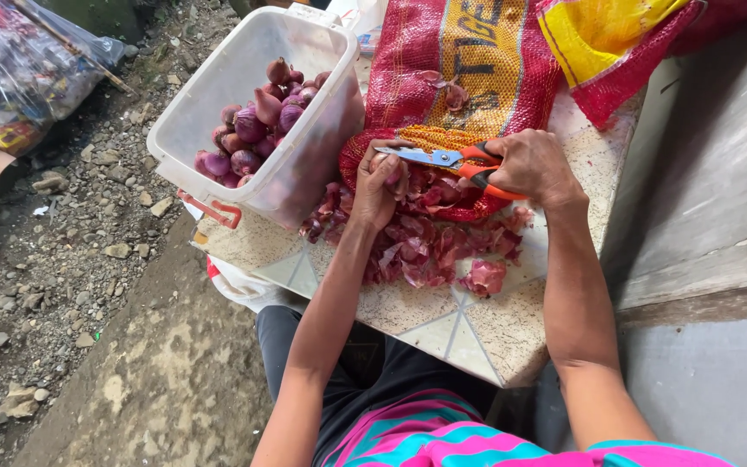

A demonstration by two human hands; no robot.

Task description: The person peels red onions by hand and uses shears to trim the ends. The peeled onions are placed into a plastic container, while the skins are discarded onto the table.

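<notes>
Head camera looking straight down, so here's the layout from biggest to smallest. Stony dirt ground (54, 259) fills the left side, with a grey concrete wall (719, 199) on the right. Between them sits a speckled tiled slab (443, 324) used as a work surface, and the person's knees in dark trousers (365, 380) are tucked under its near edge, with a pink and teal striped shirt (443, 437) at the bottom of the shot.

On the far end of the slab lies a red mesh sack (460, 78) with a yellow printed panel, its open mouth facing the person. Just left of it a clear plastic tub (244, 112) hangs partly off the slab's edge, tilted, holding a heap of peeled purple shallots (257, 125). A pile of reddish shallot skins (430, 238) is spread over the slab right in front of the sack's mouth.

Now the hands. Right hand (533, 164) is closed around the orange handles of a pair of scissors (451, 160), fingers through the loops, blades pointing left and slightly parted. Left hand (378, 182) is curled shut around a single shallot (391, 170), pinching it between thumb and fingers right at the scissor tips. That shallot sits above the skin pile, at the mouth of the sack, mostly hidden by the fingers.
</notes>
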